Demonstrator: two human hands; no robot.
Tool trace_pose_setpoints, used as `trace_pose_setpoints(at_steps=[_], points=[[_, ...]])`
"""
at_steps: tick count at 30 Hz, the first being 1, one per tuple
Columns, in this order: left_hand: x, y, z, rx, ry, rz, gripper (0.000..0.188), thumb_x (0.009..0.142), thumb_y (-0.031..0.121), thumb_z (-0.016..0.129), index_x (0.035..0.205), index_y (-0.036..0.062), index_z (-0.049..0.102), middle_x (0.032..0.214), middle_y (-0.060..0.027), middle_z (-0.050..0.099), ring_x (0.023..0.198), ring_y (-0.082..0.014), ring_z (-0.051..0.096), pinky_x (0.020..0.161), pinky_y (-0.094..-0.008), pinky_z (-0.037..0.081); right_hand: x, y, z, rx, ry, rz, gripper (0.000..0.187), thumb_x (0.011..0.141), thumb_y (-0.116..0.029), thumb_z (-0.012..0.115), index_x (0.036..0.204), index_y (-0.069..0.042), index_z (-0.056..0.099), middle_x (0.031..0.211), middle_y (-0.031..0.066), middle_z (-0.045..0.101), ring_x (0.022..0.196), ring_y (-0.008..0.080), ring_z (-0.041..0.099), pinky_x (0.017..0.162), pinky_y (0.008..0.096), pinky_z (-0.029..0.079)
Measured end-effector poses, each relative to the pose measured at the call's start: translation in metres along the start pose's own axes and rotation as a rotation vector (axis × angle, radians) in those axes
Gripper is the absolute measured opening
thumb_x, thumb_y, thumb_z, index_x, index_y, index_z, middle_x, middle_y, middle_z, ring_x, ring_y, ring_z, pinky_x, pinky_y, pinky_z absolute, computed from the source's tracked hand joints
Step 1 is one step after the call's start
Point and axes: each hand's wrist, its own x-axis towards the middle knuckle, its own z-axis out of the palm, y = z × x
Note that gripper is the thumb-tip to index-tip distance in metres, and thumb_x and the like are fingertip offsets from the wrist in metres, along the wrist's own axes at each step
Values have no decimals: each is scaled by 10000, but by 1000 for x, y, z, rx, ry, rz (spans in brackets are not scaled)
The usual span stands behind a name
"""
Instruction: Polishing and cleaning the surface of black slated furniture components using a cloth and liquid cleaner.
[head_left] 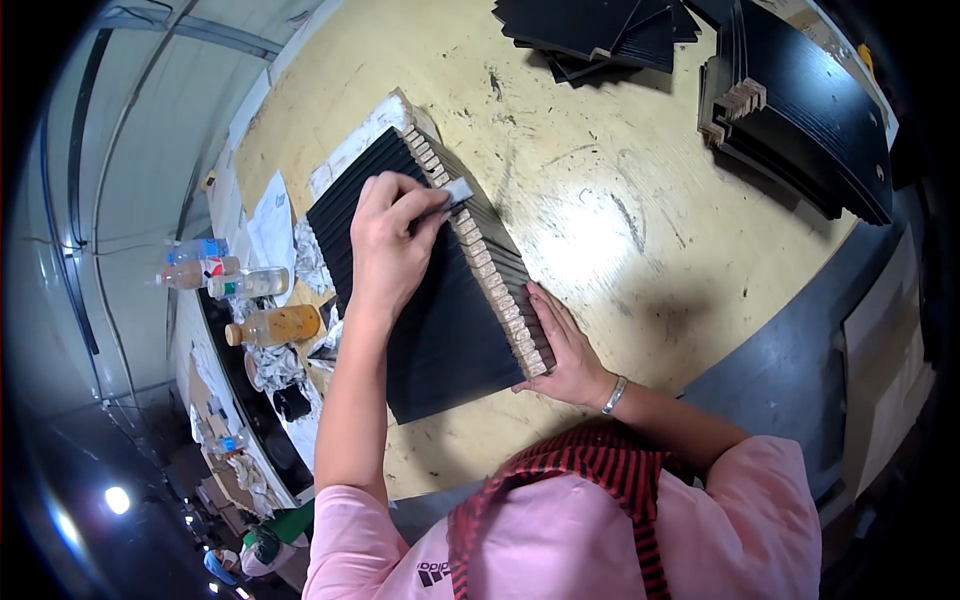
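Note:
On the table stands a tight row of black boards (430, 335), with a strip of raw, notched chipboard edges (485, 270) showing along its right-hand upper side. My left hand (388, 225) pinches a small pale grey pad (457, 191) between thumb and fingers. The pad touches the chipboard strip, towards its far end. My right hand (572, 358) lies against the near right corner of the row, fingers stretched along the boards' side and thumb at the near end. A bracelet circles the right wrist.
Black panels (600, 35) lie fanned at the far edge of the yellowish table (600, 190). A larger stack of black panels (810, 110) leans at the far right. Bottles, one with amber liquid (275, 325), and crumpled paper (312, 255) crowd the left edge. People (265, 550) appear at lower left.

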Motion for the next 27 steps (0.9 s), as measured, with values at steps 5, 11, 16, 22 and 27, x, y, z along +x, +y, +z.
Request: trace_pose_setpoints(at_steps=[5, 11, 16, 22, 27], points=[[-8, -3, -16, -6, -87, -76, 246, 688, -29, 773, 926, 28, 748, 874, -75, 622, 869, -240, 607, 732, -337, 491, -1, 2, -2, 0, 8, 34, 1273, 580, -259, 936, 1555, -6, 158, 1588, 233, 258, 1452, 409, 293, 1191, 450, 286], [16, -1, -9, 55, -116, 73, 219, 699, -22, 769, 911, 29, 760, 851, -72, 615, 832, -248, 599, 722, -345, 488, 1, -2, -2, 0, 6, 17, 1266, 576, -258, 937, 1553, -4, 172, 1586, 234, 262, 1454, 412, 293, 1191, 449, 289], [11, 2, -22, 52, -258, 52, 230, 670, -38, 786, 889, 25, 762, 856, -72, 616, 849, -244, 601, 738, -352, 497, 0, -1, -2, 5, 5, 30, 1265, 578, -263, 937, 1551, 2, 174, 1584, 237, 268, 1456, 411, 290, 1194, 448, 285], [22, -1, -19, 14, -219, -31, 230, 682, -38, 778, 904, 16, 761, 856, -67, 617, 852, -253, 593, 749, -356, 499, 0, -1, -2, 2, 0, 43, 1258, 588, -276, 934, 1552, 0, 174, 1582, 236, 272, 1458, 405, 291, 1197, 445, 282], [19, -3, -9, 28, -215, 77, 236, 687, -41, 778, 912, 29, 768, 844, -73, 615, 822, -229, 605, 716, -335, 493, 0, -2, -2, 1, 1, 30, 1247, 594, -280, 932, 1551, -3, 182, 1582, 234, 272, 1459, 403, 287, 1200, 439, 277]])
